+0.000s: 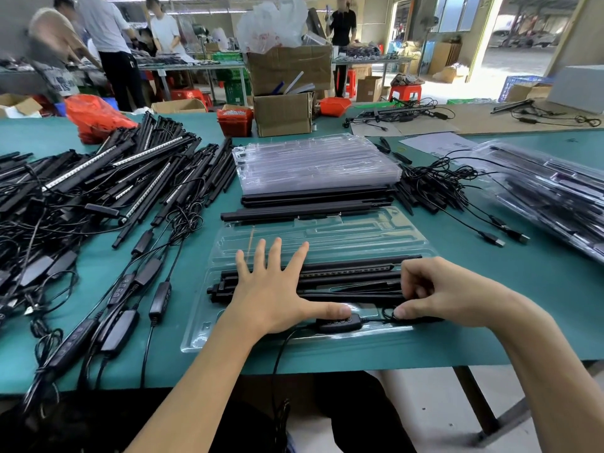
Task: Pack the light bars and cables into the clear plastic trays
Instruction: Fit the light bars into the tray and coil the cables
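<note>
Loose stock: a heap of light bars (108, 178) with inline controllers and cables lies at the left of the green table (183, 354), well apart from the tray being filled.
Left hand: the left hand (271, 295) lies flat with fingers spread on the packed light bars (346, 276), its thumb reaching to the inline controller (340, 323); it holds nothing, only presses.
Open tray: the clear plastic tray (202, 335) sits at the table's near edge, bars in its lower channels, upper channels unfilled.
Cable: the black cable (284, 351) runs from the controller over the tray's front rim and hangs off the table.
Right hand: the right hand (441, 292) is curled, thumb and fingers pinching the cable at the tray's right end.
Step judged: seating controller and cable in the front channel.
Doing it well: keep the flat palm steady so the bars stay down, feed the hanging slack in before pressing, and avoid kinking the cable.
Behind: a stack of empty trays (313, 161).
Far right: filled trays (555, 197).
</note>
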A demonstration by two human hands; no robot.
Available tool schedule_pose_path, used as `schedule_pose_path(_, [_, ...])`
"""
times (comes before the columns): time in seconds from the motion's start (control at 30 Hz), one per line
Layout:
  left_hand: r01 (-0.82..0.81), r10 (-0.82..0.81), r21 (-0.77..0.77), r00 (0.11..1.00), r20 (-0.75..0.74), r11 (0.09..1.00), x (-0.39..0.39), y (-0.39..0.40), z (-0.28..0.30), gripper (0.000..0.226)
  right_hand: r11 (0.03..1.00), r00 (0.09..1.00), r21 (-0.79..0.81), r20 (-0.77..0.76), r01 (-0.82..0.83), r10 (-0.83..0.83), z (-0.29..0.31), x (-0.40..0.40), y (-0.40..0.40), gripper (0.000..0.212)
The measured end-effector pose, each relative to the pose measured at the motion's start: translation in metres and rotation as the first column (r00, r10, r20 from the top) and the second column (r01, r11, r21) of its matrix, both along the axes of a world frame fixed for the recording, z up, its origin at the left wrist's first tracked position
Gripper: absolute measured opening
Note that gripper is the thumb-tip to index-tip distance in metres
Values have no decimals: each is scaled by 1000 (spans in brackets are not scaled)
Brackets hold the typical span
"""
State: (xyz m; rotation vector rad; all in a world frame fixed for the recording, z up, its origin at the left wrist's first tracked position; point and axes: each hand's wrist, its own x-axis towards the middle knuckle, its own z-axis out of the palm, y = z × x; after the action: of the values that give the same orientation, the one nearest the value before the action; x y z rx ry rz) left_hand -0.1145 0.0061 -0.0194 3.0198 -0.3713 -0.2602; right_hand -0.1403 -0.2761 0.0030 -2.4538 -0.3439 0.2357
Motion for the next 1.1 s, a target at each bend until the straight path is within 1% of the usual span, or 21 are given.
schedule_pose_path(0.07, [-3, 3, -16, 1000, 3, 1000, 0, 1, 0, 136, 1000, 999, -16, -33, 7, -8, 2, 1, 2, 33])
schedule_pose_path(0.13, [-4, 2, -84, 999, -32, 996, -2, 2, 3, 133, 1000, 998, -26, -56, 5, -6, 2, 2, 2, 34])
schedule_pose_path(0.2, [-38, 26, -257, 998, -49, 966, -1, 4, 12, 120, 1000, 997, -24, -75, 6, -8, 2, 2, 0, 34])
schedule_pose_path(0.23, [-79, 75, -364, 997, -25, 928, 1, 7, 18, 110, 1000, 996, -25, -84, 6, -8, 3, 2, -1, 34])
schedule_pose_path(0.27, [-133, 161, -438, 987, 27, 889, 4, 12, 24, 98, 1000, 996, -27, -90, 6, -8, 3, 2, -1, 34])
schedule_pose_path(0.3, [-201, 269, -446, 959, 93, 872, 9, 19, 29, 87, 1000, 996, -30, -92, 7, -9, 3, 3, -1, 34])
schedule_pose_path(0.33, [-292, 371, -394, 918, 141, 872, 15, 28, 32, 79, 1000, 996, -30, -93, 8, -11, 2, 3, -1, 34])
schedule_pose_path(0.37, [-387, 448, -326, 883, 137, 863, 21, 39, 34, 77, 999, 996, -30, -91, 11, -14, 2, 4, -1, 34])
schedule_pose_path(0.4, [-463, 501, -289, 862, 72, 838, 26, 49, 36, 79, 999, 996, -31, -89, 13, -15, 2, 4, -1, 34])
schedule_pose_path(0.43, [-514, 532, -299, 846, -24, 804, 30, 57, 35, 83, 999, 996, -35, -89, 11, -14, 2, 4, 0, 34])
schedule_pose_path(0.47, [-546, 543, -350, 831, -115, 761, 34, 63, 34, 88, 999, 996, -39, -90, 7, -11, 2, 4, 0, 34])
schedule_pose_path(0.5, [-562, 542, -433, 820, -182, 705, 38, 68, 34, 92, 999, 996, -42, -92, 4, -7, 2, 4, 0, 34])
schedule_pose_path(0.57, [-565, 531, -638, 802, -274, 523, 45, 71, 35, 94, 999, 995, -42, -96, 2, -6, 3, 4, 1, 35])
schedule_pose_path(0.63, [-544, 518, -780, 784, -341, 310, 47, 71, 40, 73, 999, 996, -41, -93, 3, -7, 2, 3, 1, 34])
schedule_pose_path(0.7, [-543, 536, -826, 747, -392, 153, 50, 75, 41, 52, 999, 996, -45, -89, 2, -6, 2, 3, 1, 34])
schedule_pose_path(0.8, [-504, 497, -859, 725, -476, -87, 52, 82, 39, 39, 999, 996, -40, -94, 6, -10, 1, 3, 0, 34])
schedule_pose_path(0.83, [-488, 473, -860, 728, -496, -151, 52, 84, 39, 35, 999, 995, -37, -95, 7, -10, 1, 4, 0, 34])
schedule_pose_path(0.87, [-476, 457, -860, 733, -504, -187, 51, 85, 39, 31, 999, 995, -37, -94, 6, -9, 1, 4, 0, 34])
schedule_pose_path(0.9, [-466, 453, -864, 739, -499, -191, 51, 86, 39, 26, 999, 996, -39, -92, 4, -7, 1, 4, 0, 34])
schedule_pose_path(0.97, [-453, 469, -877, 746, -473, -162, 54, 85, 39, 16, 999, 996, -40, -89, 3, -6, 0, 6, -1, 34])
schedule_pose_path(1.1, [-396, 523, -905, 744, -415, -154, 57, 80, 37, 11, 1000, 996, -23, -89, 8, -10, -2, 6, -2, 34])
